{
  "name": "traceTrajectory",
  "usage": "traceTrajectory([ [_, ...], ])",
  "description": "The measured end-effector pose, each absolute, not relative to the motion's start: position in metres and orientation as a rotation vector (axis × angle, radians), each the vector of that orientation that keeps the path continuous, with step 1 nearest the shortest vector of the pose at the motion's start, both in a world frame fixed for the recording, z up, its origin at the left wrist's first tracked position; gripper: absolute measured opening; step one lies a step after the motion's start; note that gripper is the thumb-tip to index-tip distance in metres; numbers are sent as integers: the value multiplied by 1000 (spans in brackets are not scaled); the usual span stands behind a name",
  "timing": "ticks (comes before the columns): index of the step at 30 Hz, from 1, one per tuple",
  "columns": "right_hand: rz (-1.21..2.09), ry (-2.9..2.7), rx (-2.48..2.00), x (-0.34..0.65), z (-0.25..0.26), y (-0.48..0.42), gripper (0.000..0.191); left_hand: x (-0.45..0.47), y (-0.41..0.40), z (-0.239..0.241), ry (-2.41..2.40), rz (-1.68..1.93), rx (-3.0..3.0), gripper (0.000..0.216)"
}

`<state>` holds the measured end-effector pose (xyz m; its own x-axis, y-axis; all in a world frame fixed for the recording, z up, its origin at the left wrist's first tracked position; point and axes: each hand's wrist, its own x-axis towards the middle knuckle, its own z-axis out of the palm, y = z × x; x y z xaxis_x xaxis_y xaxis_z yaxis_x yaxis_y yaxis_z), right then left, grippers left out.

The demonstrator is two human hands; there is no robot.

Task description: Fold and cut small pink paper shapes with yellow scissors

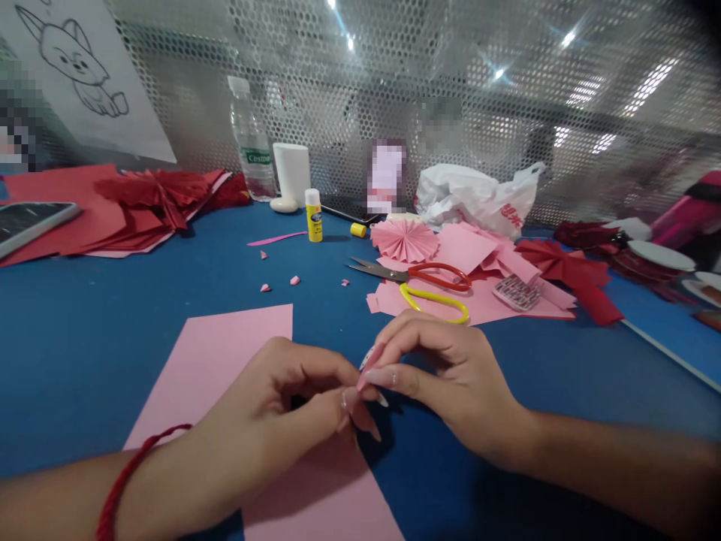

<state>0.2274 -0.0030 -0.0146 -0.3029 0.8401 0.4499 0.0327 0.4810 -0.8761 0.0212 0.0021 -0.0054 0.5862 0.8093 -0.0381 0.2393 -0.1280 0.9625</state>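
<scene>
Between the fingertips of both my hands is a small folded piece of pink paper (363, 378), partly covered by the fingers. My left hand (293, 409) pinches its lower left side, with a red cord bracelet on the wrist. From the right, my right hand (439, 376) grips the same piece between thumb and fingers. Beneath the left hand and forearm lies a large pink sheet (225, 353). Scissors (408, 274) with one red and one yellow handle rest just beyond my right hand, blades apart, partly over pink paper (388, 297).
A yellow glue stick (314, 218) stands uncapped-looking near its yellow cap (357, 230). A pink paper rosette (404, 240), white plastic bag (478, 195) and water bottle (252, 146) sit by the perforated metal panel (349, 98). Red paper (73, 207) and a phone (34, 225) are left; paper scraps (294, 280) lie midtable.
</scene>
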Motion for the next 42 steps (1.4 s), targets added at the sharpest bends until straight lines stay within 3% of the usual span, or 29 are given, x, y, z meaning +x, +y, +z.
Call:
traceTrajectory([
  [22,1113,-1583,-782,227,-17,1,14,25,2,-15,847,667,1385,17],
  [30,1303,-1489,-804,228,-17,2,17,23,2,-14,890,666,1349,15],
  [42,1232,-1532,-807,228,-19,5,14,23,4,-17,848,675,1375,16],
])
